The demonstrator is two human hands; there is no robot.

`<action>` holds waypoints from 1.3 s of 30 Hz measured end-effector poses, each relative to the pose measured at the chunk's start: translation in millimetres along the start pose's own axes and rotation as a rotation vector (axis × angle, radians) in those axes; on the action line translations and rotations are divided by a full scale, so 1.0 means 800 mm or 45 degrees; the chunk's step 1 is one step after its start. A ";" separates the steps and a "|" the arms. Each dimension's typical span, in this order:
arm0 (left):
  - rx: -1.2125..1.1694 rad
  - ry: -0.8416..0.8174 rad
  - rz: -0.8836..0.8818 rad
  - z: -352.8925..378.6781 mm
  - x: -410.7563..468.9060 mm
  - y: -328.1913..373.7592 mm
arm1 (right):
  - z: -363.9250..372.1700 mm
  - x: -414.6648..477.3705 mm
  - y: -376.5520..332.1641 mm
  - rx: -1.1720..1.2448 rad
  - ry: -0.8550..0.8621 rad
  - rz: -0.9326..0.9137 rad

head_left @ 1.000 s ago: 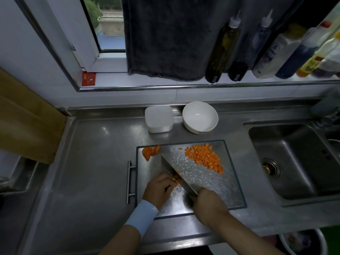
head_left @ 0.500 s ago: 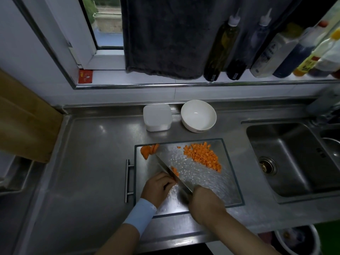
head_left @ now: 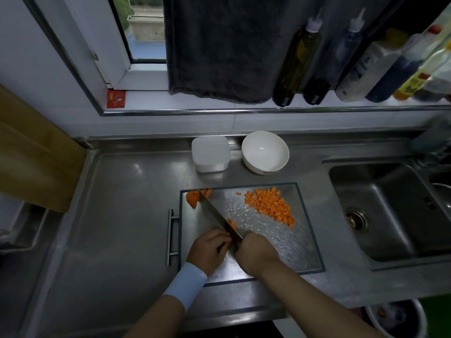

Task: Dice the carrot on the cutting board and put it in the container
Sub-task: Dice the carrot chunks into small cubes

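Hands at the cutting board (head_left: pixel 300 250)
Right hand (head_left: pixel 256 254) grips the knife (head_left: pixel 217 215); left hand (head_left: pixel 210 250), fingers curled, pins a carrot piece (head_left: pixel 231 226) at the blade; diced carrot (head_left: pixel 271 206) lies on the board; container (head_left: pixel 211 153) stands behind.

Both my hands and forearms are bare. A broad, plain pale blue wristband (head_left: pixel 186 285) wraps my left wrist like a cuff, at 7 o'clock from my left hand (head_left: pixel 210 250). My right hand (head_left: pixel 256 254), at 3 o'clock from the left, leads into an uncovered forearm.
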State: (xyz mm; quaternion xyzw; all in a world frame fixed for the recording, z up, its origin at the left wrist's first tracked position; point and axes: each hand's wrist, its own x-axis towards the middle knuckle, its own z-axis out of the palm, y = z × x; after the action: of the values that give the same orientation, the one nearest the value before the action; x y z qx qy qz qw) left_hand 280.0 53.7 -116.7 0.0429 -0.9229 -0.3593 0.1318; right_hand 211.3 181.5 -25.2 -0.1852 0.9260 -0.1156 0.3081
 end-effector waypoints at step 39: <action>0.000 0.026 0.011 0.005 -0.003 -0.008 | 0.017 -0.004 0.026 -0.014 -0.027 -0.022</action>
State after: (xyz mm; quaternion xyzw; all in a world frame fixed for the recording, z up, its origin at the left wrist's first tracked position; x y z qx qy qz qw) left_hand 280.7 51.8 -124.7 0.0424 -0.9217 -0.3583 0.1427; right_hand 216.5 200.0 -41.0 -0.1963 0.9216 -0.1111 0.3160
